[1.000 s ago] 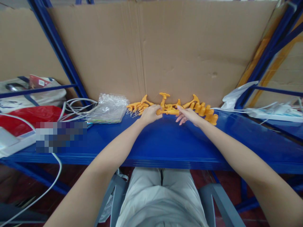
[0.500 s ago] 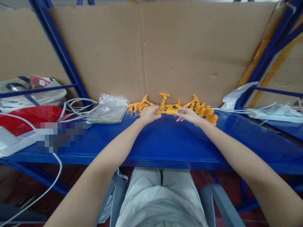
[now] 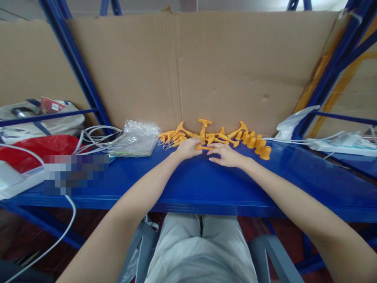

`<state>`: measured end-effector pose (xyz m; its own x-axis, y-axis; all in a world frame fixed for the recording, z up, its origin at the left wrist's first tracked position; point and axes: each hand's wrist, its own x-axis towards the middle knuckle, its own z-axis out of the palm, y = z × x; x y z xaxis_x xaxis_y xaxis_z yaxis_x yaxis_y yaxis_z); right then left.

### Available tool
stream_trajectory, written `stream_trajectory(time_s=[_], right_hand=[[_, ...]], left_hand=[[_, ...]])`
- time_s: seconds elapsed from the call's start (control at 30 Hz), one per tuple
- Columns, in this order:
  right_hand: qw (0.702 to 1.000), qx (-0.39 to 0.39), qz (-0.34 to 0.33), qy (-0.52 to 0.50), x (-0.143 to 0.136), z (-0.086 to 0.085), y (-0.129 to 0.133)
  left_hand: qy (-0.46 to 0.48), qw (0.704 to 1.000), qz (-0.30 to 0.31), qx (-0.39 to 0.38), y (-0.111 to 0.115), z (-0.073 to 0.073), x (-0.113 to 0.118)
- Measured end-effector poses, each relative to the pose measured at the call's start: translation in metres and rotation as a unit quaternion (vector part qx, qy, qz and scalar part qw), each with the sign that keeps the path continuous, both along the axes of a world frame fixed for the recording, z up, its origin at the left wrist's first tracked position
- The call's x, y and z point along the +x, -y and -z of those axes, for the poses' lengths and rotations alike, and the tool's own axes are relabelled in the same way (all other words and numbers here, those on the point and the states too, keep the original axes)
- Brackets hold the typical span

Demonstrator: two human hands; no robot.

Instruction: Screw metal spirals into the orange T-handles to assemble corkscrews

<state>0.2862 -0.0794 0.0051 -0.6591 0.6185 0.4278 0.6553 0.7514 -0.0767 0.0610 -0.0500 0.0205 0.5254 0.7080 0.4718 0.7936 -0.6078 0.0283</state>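
Observation:
My left hand [image 3: 188, 149] is closed around an orange plastic piece [image 3: 203, 148], a narrow stem with a rounded end, just above the blue tabletop. Close beside it, my right hand [image 3: 226, 155] has its fingers spread, the fingertips at the stem's right end and the thumb apart below. Whether those fingertips touch the stem I cannot tell. Behind both hands lie several orange T-shaped plastic pieces [image 3: 204, 129]. Orange cylindrical cups [image 3: 265, 153] stand in a slanting row to the right. Small metal wire hooks [image 3: 166, 144] are heaped left of my left hand.
A stack of clear plastic bags [image 3: 137, 139] lies left of the orange parts. White cables [image 3: 94, 135], a red bag [image 3: 50, 149] and a power strip [image 3: 23, 181] crowd the left side. Cardboard [image 3: 235, 67] closes off the back; blue metal posts [image 3: 78, 74] flank it.
Both hands have come slightly nearer to me with the held piece, away from the pile behind. My right hand has moved left, closer to my left hand. The view has tilted a little upward.

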Motion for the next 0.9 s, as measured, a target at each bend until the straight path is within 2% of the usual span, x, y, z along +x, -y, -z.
stream_trajectory(time_s=[0.1, 0.2, 0.37, 0.5, 0.63, 0.73, 0.9], right_hand=[[0.998, 0.001, 0.034, 0.056, -0.007, -0.001, 0.008], [0.995, 0.004, 0.059, 0.081, -0.009, -0.004, 0.011], [0.989, 0.018, 0.125, 0.080, -0.001, -0.010, 0.006], [0.978, 0.019, 0.200, 0.062, 0.009, -0.012, 0.001], [0.963, 0.014, 0.268, 0.027, 0.017, -0.013, -0.013], [0.961, 0.014, 0.276, 0.009, 0.019, -0.017, -0.030], [0.952, 0.037, 0.303, 0.019, 0.005, -0.036, -0.054]], left_hand=[[0.008, 0.999, 0.047, -0.004, 0.000, 0.003, 0.003], [0.038, 0.997, 0.059, -0.015, 0.000, 0.003, 0.005], [0.078, 0.997, -0.001, -0.017, -0.007, 0.002, -0.001], [0.008, 0.997, -0.079, -0.004, -0.019, 0.009, -0.015], [-0.055, 0.980, -0.171, -0.084, -0.028, 0.016, -0.025], [-0.089, 0.972, -0.179, -0.123, -0.032, 0.017, -0.028], [-0.094, 0.983, -0.138, -0.077, -0.043, 0.025, -0.032]])
